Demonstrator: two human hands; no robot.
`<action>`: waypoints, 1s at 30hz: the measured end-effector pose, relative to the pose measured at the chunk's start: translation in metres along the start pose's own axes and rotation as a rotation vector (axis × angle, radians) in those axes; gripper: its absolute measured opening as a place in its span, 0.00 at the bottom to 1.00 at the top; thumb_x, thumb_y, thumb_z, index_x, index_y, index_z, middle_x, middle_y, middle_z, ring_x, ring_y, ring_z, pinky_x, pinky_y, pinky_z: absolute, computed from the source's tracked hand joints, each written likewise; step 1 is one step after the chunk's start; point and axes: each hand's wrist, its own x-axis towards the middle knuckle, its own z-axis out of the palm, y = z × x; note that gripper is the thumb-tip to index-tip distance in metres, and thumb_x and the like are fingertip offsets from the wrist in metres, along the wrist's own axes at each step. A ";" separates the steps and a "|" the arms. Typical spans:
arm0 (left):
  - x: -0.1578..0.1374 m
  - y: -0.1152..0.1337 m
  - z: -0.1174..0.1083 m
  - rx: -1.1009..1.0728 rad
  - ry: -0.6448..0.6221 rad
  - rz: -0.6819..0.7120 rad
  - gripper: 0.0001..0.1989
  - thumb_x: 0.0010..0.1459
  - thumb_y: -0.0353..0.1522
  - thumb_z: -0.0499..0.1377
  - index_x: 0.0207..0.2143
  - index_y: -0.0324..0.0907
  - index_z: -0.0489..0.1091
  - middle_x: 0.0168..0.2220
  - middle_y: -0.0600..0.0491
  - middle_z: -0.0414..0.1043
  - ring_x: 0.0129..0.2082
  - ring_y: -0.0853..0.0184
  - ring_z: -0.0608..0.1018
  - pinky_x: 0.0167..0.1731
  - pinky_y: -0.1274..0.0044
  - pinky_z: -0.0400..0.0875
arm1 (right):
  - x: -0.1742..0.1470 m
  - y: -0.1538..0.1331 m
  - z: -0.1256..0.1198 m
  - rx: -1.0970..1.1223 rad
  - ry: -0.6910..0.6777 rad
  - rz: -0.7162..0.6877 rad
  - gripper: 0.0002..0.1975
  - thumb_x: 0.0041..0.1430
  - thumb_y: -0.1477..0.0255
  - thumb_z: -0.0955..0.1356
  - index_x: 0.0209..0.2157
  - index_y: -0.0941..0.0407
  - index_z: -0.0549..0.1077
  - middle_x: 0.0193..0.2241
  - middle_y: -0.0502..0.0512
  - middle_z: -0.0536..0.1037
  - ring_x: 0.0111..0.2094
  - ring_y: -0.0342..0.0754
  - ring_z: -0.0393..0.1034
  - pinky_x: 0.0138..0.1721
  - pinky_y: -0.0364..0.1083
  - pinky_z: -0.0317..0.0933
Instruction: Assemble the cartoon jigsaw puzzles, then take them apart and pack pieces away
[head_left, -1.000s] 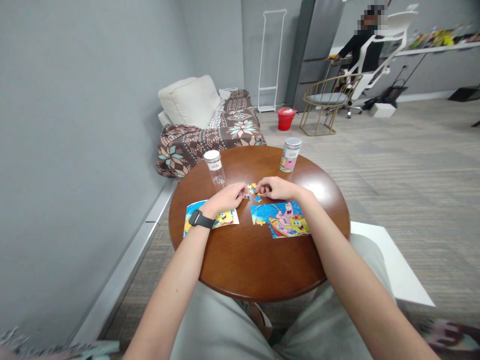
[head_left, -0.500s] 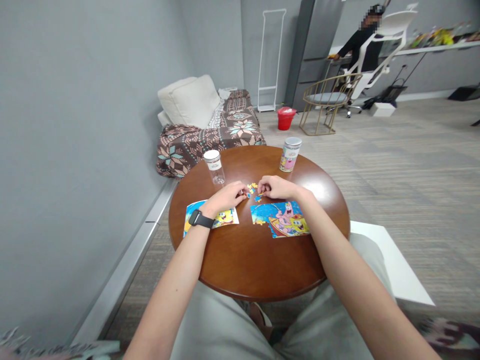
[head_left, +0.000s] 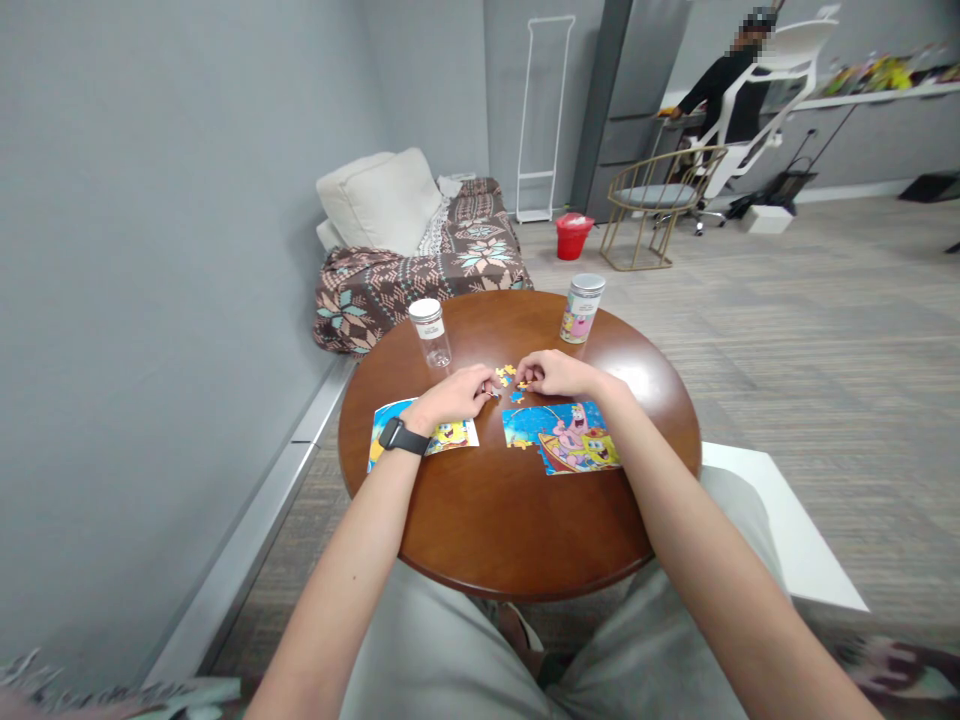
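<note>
Yellow-and-blue puzzle pieces (head_left: 517, 397) lie between your left hand (head_left: 463, 391) and right hand (head_left: 553, 373), grips impossible to tell; sorting seems in hand, next likely needing a matching shape.

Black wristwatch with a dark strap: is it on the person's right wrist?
No; the black wristwatch circles the left wrist, behind the left hand near the loose yellow and blue puzzle pieces.
</note>
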 end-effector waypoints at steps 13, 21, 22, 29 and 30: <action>0.001 -0.003 0.000 0.003 0.040 0.006 0.06 0.59 0.28 0.54 0.39 0.41 0.67 0.38 0.51 0.70 0.37 0.65 0.72 0.40 0.73 0.68 | -0.002 -0.006 -0.001 0.020 0.036 -0.028 0.06 0.48 0.80 0.67 0.30 0.58 0.74 0.26 0.50 0.75 0.28 0.42 0.67 0.32 0.40 0.59; 0.001 -0.006 0.001 -0.001 0.028 0.006 0.07 0.60 0.29 0.53 0.40 0.41 0.67 0.38 0.51 0.70 0.37 0.65 0.73 0.40 0.72 0.67 | 0.002 0.003 0.003 -0.005 0.104 -0.048 0.09 0.53 0.79 0.67 0.38 0.59 0.76 0.30 0.52 0.76 0.30 0.42 0.69 0.35 0.40 0.62; 0.001 -0.006 0.001 0.000 0.027 0.008 0.07 0.60 0.29 0.53 0.40 0.41 0.67 0.38 0.51 0.71 0.37 0.65 0.73 0.41 0.72 0.68 | 0.003 0.004 0.003 -0.015 0.114 -0.052 0.09 0.53 0.78 0.68 0.37 0.59 0.77 0.31 0.52 0.76 0.31 0.42 0.69 0.36 0.40 0.62; 0.003 -0.005 0.002 0.031 0.056 0.023 0.10 0.61 0.30 0.53 0.43 0.40 0.70 0.44 0.47 0.70 0.46 0.61 0.73 0.50 0.68 0.68 | 0.005 0.007 0.001 -0.042 0.169 -0.091 0.11 0.52 0.81 0.68 0.37 0.59 0.79 0.40 0.58 0.75 0.38 0.46 0.73 0.45 0.45 0.67; 0.003 -0.005 0.002 0.035 0.061 0.028 0.11 0.61 0.30 0.53 0.44 0.40 0.70 0.46 0.46 0.70 0.49 0.61 0.72 0.53 0.67 0.67 | 0.005 0.007 0.001 -0.038 0.169 -0.114 0.11 0.53 0.81 0.68 0.38 0.58 0.79 0.43 0.59 0.76 0.41 0.47 0.74 0.49 0.47 0.67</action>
